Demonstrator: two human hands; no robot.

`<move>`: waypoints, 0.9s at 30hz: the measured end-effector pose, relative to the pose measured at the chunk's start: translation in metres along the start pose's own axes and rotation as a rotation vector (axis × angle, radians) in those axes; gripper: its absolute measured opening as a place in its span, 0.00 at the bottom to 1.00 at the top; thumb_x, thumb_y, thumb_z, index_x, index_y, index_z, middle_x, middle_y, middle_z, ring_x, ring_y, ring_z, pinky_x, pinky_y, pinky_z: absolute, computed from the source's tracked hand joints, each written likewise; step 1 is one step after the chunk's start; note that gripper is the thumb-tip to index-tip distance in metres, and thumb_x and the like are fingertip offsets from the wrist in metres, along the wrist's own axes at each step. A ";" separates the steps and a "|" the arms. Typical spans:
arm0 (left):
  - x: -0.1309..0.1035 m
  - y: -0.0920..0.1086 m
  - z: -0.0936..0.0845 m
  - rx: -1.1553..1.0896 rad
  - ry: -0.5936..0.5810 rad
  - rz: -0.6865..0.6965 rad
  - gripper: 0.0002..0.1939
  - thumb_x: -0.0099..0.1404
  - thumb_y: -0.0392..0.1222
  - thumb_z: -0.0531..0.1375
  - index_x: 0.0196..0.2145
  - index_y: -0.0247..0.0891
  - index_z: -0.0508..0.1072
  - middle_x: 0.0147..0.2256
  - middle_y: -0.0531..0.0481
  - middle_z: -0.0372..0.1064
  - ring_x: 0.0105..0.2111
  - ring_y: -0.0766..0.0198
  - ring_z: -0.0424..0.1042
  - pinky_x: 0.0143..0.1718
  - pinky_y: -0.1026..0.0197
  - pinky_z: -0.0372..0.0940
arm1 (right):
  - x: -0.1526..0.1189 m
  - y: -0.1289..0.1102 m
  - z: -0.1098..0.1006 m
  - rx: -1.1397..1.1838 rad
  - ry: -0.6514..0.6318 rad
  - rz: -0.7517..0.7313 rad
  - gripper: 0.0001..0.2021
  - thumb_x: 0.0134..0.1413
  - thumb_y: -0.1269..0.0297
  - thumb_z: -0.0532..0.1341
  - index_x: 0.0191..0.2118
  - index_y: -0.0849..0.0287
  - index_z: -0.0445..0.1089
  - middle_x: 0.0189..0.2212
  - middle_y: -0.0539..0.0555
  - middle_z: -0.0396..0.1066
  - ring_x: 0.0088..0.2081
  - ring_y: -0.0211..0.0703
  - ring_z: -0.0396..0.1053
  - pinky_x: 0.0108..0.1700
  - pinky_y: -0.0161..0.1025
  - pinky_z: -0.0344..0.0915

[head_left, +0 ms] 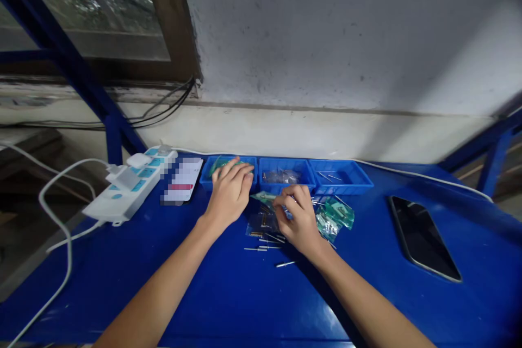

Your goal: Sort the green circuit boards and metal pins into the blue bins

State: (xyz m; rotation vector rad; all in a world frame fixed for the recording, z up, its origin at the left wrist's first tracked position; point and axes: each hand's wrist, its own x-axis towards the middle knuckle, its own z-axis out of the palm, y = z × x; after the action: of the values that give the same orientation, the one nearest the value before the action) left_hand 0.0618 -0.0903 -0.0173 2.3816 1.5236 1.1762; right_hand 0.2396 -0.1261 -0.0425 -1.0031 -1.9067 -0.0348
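Note:
My left hand reaches over the left blue bin, fingers stretched out above green packets inside it. My right hand is over the pile on the table, its fingers curled together; a bit of metal shows at the fingertips, too small to name. Around it lie green plastic packets, a clear bag with brass-coloured pieces and several silver pop rivets. The middle bin holds clear bags, and the right bin has a few rivets. The right hand covers part of the pile.
On the blue table, a dark phone lies at right. A lit phone and a white power strip with plugs and cables are at left. Blue frame bars rise beside the wall.

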 end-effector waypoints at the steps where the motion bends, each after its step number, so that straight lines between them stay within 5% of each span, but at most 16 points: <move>1: -0.005 0.004 -0.001 -0.086 0.029 -0.051 0.19 0.70 0.45 0.43 0.44 0.40 0.71 0.45 0.46 0.71 0.52 0.55 0.62 0.53 0.46 0.53 | 0.000 0.000 -0.001 -0.006 0.011 -0.014 0.10 0.51 0.76 0.55 0.33 0.54 0.69 0.32 0.54 0.63 0.36 0.45 0.61 0.38 0.45 0.61; 4: -0.022 0.016 -0.003 -0.465 -0.068 -0.397 0.22 0.69 0.52 0.43 0.43 0.38 0.71 0.36 0.46 0.72 0.35 0.59 0.70 0.34 0.57 0.64 | 0.001 0.000 -0.003 -0.009 0.088 -0.052 0.10 0.50 0.77 0.56 0.33 0.53 0.68 0.31 0.53 0.63 0.36 0.45 0.61 0.39 0.46 0.61; 6: -0.029 0.021 -0.002 -0.777 -0.235 -0.638 0.23 0.67 0.56 0.46 0.39 0.36 0.72 0.31 0.46 0.71 0.25 0.64 0.68 0.22 0.63 0.58 | 0.001 -0.001 -0.005 -0.010 0.118 -0.086 0.11 0.49 0.78 0.57 0.34 0.52 0.68 0.31 0.53 0.63 0.37 0.45 0.61 0.40 0.46 0.61; 8: -0.030 0.022 -0.001 -1.027 -0.316 -0.741 0.19 0.64 0.54 0.52 0.36 0.36 0.72 0.30 0.47 0.71 0.23 0.67 0.66 0.19 0.66 0.54 | 0.000 -0.002 -0.005 -0.009 0.104 -0.119 0.12 0.49 0.78 0.58 0.35 0.52 0.68 0.32 0.53 0.63 0.38 0.45 0.61 0.41 0.46 0.61; 11: -0.029 0.020 -0.001 -1.062 -0.178 -0.667 0.12 0.61 0.47 0.59 0.39 0.38 0.73 0.32 0.48 0.72 0.29 0.65 0.69 0.24 0.66 0.59 | 0.000 -0.006 -0.004 0.010 0.036 -0.064 0.11 0.50 0.76 0.57 0.36 0.52 0.68 0.37 0.54 0.63 0.41 0.47 0.61 0.43 0.48 0.60; 15: -0.030 0.018 -0.004 -0.616 0.053 -0.283 0.09 0.63 0.40 0.57 0.42 0.42 0.74 0.39 0.48 0.72 0.39 0.60 0.70 0.37 0.60 0.64 | 0.005 -0.012 -0.003 0.225 -0.058 0.269 0.07 0.54 0.67 0.55 0.37 0.55 0.69 0.37 0.55 0.63 0.41 0.47 0.62 0.43 0.46 0.60; 18: -0.033 0.020 -0.004 -0.340 0.083 0.053 0.12 0.64 0.34 0.55 0.43 0.43 0.74 0.42 0.48 0.70 0.44 0.59 0.66 0.46 0.55 0.62 | 0.009 -0.015 -0.002 0.616 -0.207 0.560 0.11 0.58 0.57 0.53 0.33 0.57 0.68 0.28 0.51 0.65 0.31 0.41 0.64 0.35 0.39 0.61; 20: -0.035 0.021 -0.002 -0.268 0.041 0.147 0.14 0.64 0.32 0.54 0.44 0.43 0.73 0.43 0.47 0.69 0.45 0.59 0.65 0.47 0.54 0.61 | 0.009 -0.015 0.001 0.788 -0.245 0.679 0.14 0.59 0.53 0.52 0.32 0.58 0.67 0.24 0.49 0.64 0.27 0.38 0.62 0.29 0.35 0.59; 23: -0.035 0.021 0.000 -0.298 -0.043 0.085 0.13 0.64 0.34 0.53 0.43 0.42 0.73 0.41 0.46 0.67 0.44 0.58 0.64 0.46 0.54 0.61 | 0.005 -0.012 0.006 0.711 -0.186 0.672 0.13 0.58 0.55 0.53 0.32 0.59 0.67 0.22 0.48 0.63 0.25 0.36 0.61 0.27 0.34 0.58; 27: -0.034 0.021 0.003 -0.677 -0.194 -0.338 0.15 0.66 0.48 0.51 0.37 0.36 0.73 0.33 0.47 0.69 0.34 0.61 0.67 0.35 0.60 0.62 | -0.002 -0.004 0.010 0.341 -0.122 0.322 0.12 0.60 0.66 0.51 0.44 0.56 0.70 0.33 0.53 0.66 0.33 0.40 0.65 0.36 0.37 0.63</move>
State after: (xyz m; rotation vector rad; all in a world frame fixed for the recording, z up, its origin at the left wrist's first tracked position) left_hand 0.0720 -0.1272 -0.0285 1.6670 1.1550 1.1081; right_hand 0.2299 -0.1259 -0.0479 -1.0797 -1.7586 0.5313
